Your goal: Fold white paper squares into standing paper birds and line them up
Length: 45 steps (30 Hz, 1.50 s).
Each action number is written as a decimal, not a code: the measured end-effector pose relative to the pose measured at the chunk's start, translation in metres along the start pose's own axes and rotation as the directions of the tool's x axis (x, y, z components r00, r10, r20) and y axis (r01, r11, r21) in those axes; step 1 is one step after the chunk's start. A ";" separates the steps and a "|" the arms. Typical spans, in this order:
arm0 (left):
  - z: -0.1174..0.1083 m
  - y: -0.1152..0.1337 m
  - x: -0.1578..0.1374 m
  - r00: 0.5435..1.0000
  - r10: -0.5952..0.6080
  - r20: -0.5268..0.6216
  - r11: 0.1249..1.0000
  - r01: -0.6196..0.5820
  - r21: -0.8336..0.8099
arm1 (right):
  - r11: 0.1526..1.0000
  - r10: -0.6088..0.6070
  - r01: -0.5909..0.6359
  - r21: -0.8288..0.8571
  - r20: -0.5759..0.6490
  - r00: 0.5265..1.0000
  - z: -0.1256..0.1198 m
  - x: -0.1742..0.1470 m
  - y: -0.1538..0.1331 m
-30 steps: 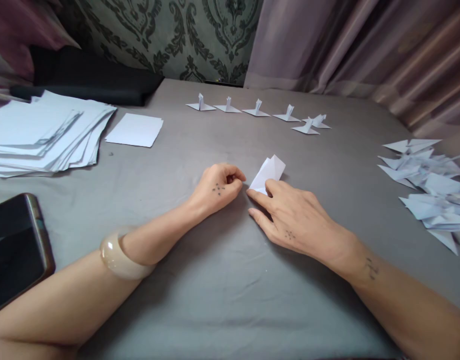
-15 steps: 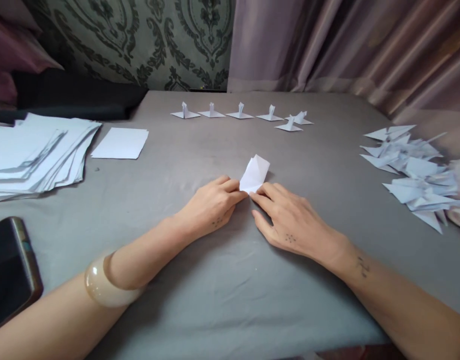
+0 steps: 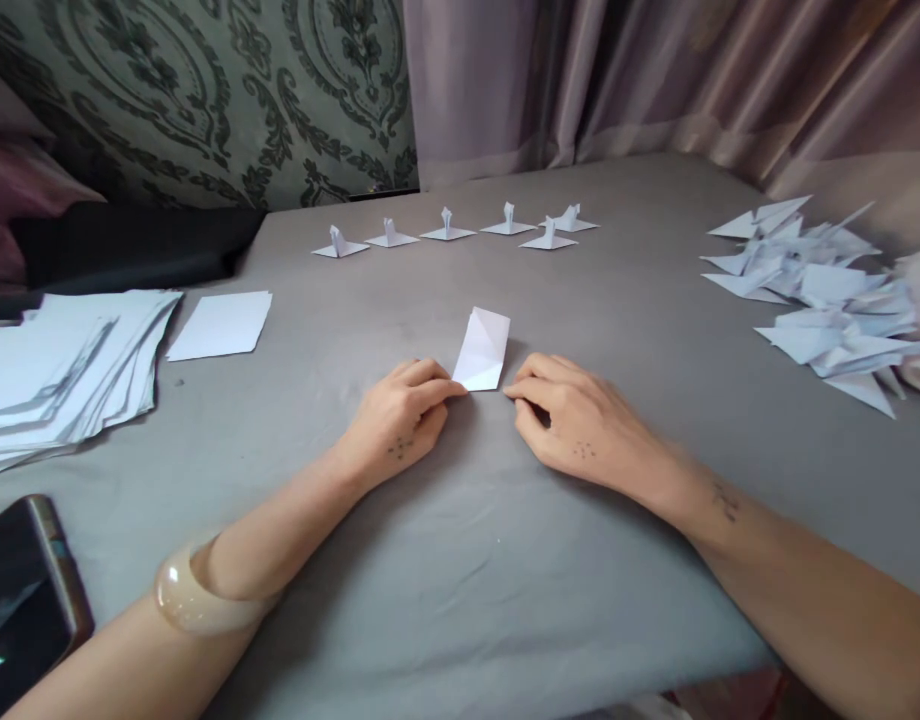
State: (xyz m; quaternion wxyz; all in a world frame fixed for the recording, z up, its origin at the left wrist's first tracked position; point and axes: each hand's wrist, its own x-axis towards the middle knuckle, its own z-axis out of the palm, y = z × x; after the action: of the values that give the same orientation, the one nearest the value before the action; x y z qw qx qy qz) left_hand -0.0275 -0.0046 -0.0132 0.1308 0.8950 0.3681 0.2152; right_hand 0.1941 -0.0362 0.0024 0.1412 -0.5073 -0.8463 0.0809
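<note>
A small folded piece of white paper (image 3: 484, 350) lies on the cloth in front of me, with crease lines across it. My left hand (image 3: 401, 415) is closed at its lower left corner, index fingertip on the edge and the other fingers curled under. Just off the lower right corner, my right hand (image 3: 580, 420) rests on the cloth with fingers bent together and the thumb tucked near the index finger. Nothing shows in the right hand, and a narrow gap seems to part it from the paper.
Several folded paper figures (image 3: 447, 228) stand in a row at the back. More folded figures (image 3: 842, 290) are heaped at the right. A stack of white sheets (image 3: 55, 370), a smaller pile of square paper (image 3: 221, 325) and a phone (image 3: 32, 590) lie on the left.
My hands have moved apart along the paper's lower edge, the right one coming off its corner. More of the folded paper now shows. The camera view has tilted and shifted slightly.
</note>
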 end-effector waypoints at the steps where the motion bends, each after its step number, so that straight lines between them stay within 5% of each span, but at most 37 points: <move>1: 0.002 -0.001 0.000 0.997 -0.054 -0.048 0.998 0.052 -0.047 | 0.999 0.035 -0.034 0.037 -0.023 0.999 0.001 0.000 0.003; 5: 0.007 -0.008 0.002 0.929 -0.322 -0.181 0.938 0.288 -0.194 | 0.982 0.160 -0.148 0.120 -0.093 0.983 0.005 0.002 0.008; 7: 0.008 -0.009 0.004 0.929 -0.336 -0.157 0.933 0.304 -0.193 | 0.974 0.188 -0.171 0.145 -0.112 0.976 0.008 0.002 0.007; 12: 0.007 -0.003 0.005 0.989 -0.113 -0.097 0.991 0.105 -0.083 | 0.944 0.262 -0.210 0.254 -0.192 0.946 0.012 0.001 0.003; 18: 0.011 0.001 0.001 0.996 0.083 -0.042 0.996 -0.082 0.029 | 0.992 0.117 -0.124 -0.021 -0.216 0.969 0.010 -0.001 -0.006; 22: 0.010 0.004 0.001 0.993 0.120 0.002 0.993 -0.120 0.004 | 0.994 0.079 -0.096 -0.060 -0.245 0.966 0.011 -0.001 -0.008; 30: 0.006 0.006 0.000 0.990 0.093 -0.105 0.977 -0.070 0.199 | 0.933 0.211 -0.080 0.351 -0.351 0.912 0.020 0.011 0.011; 35: 0.002 0.004 0.000 0.956 0.257 -0.141 0.880 -0.171 0.444 | 0.769 0.327 -0.155 0.620 -0.174 0.929 0.021 0.026 0.019; 38: 0.001 0.005 0.000 0.942 0.320 -0.102 0.832 -0.228 0.506 | 0.693 0.289 -0.155 0.704 -0.073 0.955 0.024 0.036 0.020; 41: 0.002 0.005 0.001 0.936 0.349 -0.045 0.816 -0.280 0.505 | 0.688 0.236 -0.118 0.716 -0.066 0.970 0.027 0.042 0.023; 45: 0.005 0.004 0.003 0.947 0.320 0.023 0.842 -0.295 0.452 | 0.802 0.303 -0.088 0.590 -0.276 0.912 0.024 0.031 0.023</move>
State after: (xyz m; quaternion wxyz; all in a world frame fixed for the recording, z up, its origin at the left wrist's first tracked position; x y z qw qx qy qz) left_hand -0.0207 -0.0053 -0.0146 -0.1259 0.9420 0.2629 0.1663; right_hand 0.1920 0.0027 -0.0220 0.4270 -0.5345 -0.6856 0.2489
